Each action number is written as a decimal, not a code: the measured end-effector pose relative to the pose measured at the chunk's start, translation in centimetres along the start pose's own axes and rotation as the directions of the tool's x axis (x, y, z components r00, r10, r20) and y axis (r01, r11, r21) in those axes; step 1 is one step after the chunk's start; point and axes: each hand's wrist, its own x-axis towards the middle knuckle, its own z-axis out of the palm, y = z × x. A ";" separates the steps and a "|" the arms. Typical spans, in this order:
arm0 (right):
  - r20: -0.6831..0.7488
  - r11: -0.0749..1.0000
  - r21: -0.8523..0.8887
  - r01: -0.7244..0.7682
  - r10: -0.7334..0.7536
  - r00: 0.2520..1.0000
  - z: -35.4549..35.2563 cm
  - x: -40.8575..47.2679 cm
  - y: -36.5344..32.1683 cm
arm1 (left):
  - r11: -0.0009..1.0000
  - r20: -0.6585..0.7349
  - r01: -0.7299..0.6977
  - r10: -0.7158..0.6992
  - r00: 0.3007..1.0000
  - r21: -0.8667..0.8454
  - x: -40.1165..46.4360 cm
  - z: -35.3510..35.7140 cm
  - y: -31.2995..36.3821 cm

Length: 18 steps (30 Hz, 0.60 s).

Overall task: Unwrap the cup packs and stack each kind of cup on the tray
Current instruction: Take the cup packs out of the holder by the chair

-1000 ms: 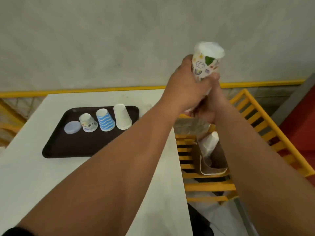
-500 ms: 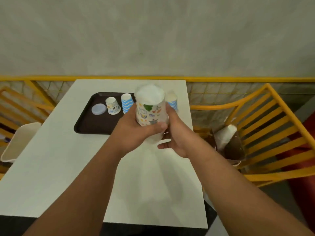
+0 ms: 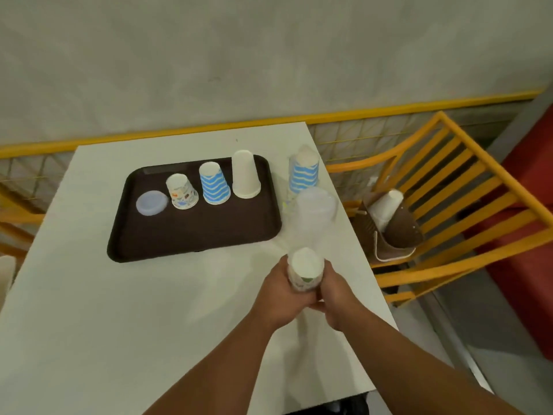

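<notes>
Both hands hold an upright pack of cartoon-print cups (image 3: 305,269) over the white table (image 3: 119,310), in front of the tray. My left hand (image 3: 276,295) grips its left side and my right hand (image 3: 335,298) grips its right side. The dark brown tray (image 3: 191,232) carries a bluish lid (image 3: 152,203), an upside-down cartoon-print cup (image 3: 182,191), a blue wavy-striped cup (image 3: 214,183) and a plain white cup (image 3: 246,174). Right of the tray stand a wrapped pack of blue striped cups (image 3: 303,172) and a stack of clear plastic cups (image 3: 314,214).
A yellow wooden chair (image 3: 449,187) stands right of the table with a brown bag (image 3: 401,232) and a white cup pack (image 3: 387,205) on its seat. A yellow rail (image 3: 179,131) runs along the wall behind. The table's right edge is close to my right hand.
Both hands brought the cartoon-print pack down from high in front of the wall to low over the table's near right part. My view swung and tilted down.
</notes>
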 end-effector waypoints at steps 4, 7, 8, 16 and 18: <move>-0.104 0.993 0.105 0.051 -0.040 0.994 -1.3 0.6 0.1 | 0.995 0.032 -0.060 0.058 0.998 0.080 1.3 1.6 0.8; -0.078 0.989 0.143 0.041 -0.030 0.997 -1.8 0.5 0.1 | 0.988 0.035 -0.057 0.053 0.998 0.143 1.7 2.3 1.4; -0.079 0.987 0.157 0.040 -0.027 0.996 -1.9 0.5 0.1 | 0.986 0.038 -0.052 0.046 0.998 0.158 1.8 2.4 1.4; -0.136 0.982 0.188 0.005 0.021 0.991 -2.7 1.2 -0.2 | 0.985 0.148 -0.072 0.049 0.988 0.157 2.1 0.8 0.1; -0.216 0.971 0.233 0.049 0.002 0.976 -4.0 1.6 -0.7 | 0.985 0.028 -0.069 0.066 0.997 0.157 1.3 -1.7 -0.7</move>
